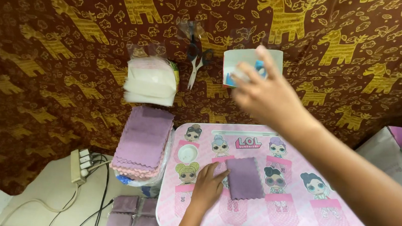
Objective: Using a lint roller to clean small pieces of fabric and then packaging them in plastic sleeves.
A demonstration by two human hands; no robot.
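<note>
Purple cloth point(244, 177) is lying flat on the pink table point(296, 221) because the left hand point(207, 188) is pressing its edge with flat fingers, while the right hand point(262, 96), fingers spread and empty, is reaching toward the white box point(241, 59).

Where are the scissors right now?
The scissors lie on the patterned cloth near the top middle of the head view, between the white stack in plastic and the small white-and-blue box.
</note>
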